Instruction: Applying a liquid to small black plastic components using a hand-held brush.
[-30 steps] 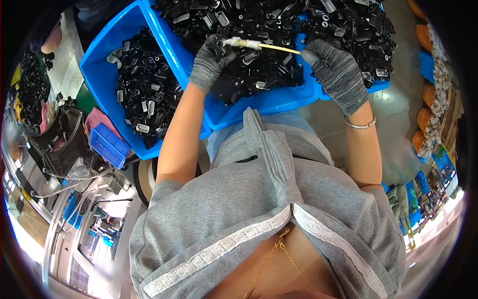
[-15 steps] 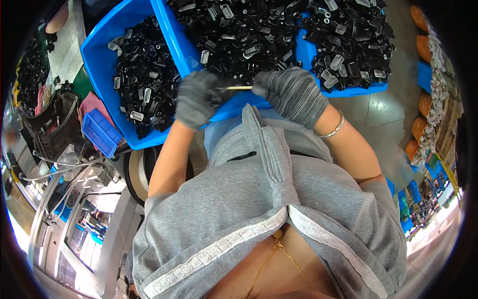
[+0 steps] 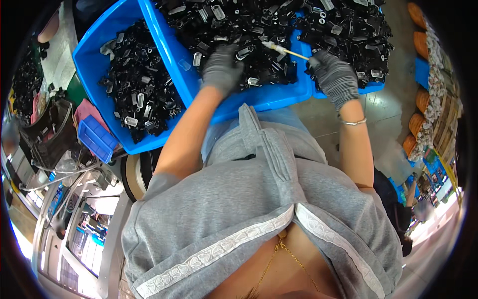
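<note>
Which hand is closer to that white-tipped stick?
Right. The right hand grips the stick by its plain end; the left hand is apart, to the stick's left.

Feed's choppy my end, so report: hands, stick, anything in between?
Left hand over black parts, grip unclear. Right hand gripping stick, white tip pointing left. Blue bin wall between hands.

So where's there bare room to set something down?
Bare floor shows at right, between the blue bins and the orange objects. It's crowded in the bins, heaped with black parts: the left hand is over them, the right hand holds a stick.
</note>
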The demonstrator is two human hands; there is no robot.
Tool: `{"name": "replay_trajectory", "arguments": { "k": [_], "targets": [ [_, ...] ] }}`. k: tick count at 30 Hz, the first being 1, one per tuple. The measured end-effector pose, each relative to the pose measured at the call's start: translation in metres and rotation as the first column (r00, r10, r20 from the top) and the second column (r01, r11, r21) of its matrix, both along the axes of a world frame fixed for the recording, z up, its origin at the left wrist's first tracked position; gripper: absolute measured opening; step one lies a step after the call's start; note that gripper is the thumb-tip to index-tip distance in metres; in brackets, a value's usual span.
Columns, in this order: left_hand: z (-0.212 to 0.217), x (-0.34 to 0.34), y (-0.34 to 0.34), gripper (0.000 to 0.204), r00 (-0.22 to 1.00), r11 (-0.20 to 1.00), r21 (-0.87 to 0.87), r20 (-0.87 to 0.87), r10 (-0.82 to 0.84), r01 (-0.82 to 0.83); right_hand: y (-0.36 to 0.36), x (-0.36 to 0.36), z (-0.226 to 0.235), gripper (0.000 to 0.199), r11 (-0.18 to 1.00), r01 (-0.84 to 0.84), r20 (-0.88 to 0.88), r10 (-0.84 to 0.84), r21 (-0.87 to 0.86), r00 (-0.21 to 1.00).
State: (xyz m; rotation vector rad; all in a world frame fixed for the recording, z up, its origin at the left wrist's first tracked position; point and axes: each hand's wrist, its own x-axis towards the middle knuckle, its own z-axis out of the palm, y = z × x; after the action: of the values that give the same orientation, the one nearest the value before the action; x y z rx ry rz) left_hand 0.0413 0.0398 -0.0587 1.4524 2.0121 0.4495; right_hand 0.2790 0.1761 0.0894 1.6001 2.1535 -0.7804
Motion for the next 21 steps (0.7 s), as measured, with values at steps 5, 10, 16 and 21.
{"name": "replay_trajectory", "arguments": {
  "k": [5,10,16,21],
  "targets": [
    [-0.047,0.049,0.055,0.063,0.970,0.991,-0.104,-0.217,-0.109,0.088,-0.013,-0.009,-0.021,0.033,0.991,-0.087,0.113,0.075,0.099,0.991],
    [-0.070,0.034,0.050,0.048,0.988,0.989,0.141,0.144,-0.060,0.039,-0.014,-0.004,-0.020,0.033,0.983,-0.131,0.075,0.122,0.127,0.990],
    [-0.020,0.023,0.017,0.045,0.939,0.948,0.320,0.327,-0.110,0.000,-0.010,-0.017,0.005,0.032,0.983,-0.186,0.001,0.186,-0.007,0.983],
    [0.049,0.007,-0.001,0.048,0.897,0.902,0.431,0.397,-0.193,0.004,-0.006,-0.016,0.022,0.026,0.981,-0.177,-0.222,0.155,-0.083,0.963]
  ]
}}
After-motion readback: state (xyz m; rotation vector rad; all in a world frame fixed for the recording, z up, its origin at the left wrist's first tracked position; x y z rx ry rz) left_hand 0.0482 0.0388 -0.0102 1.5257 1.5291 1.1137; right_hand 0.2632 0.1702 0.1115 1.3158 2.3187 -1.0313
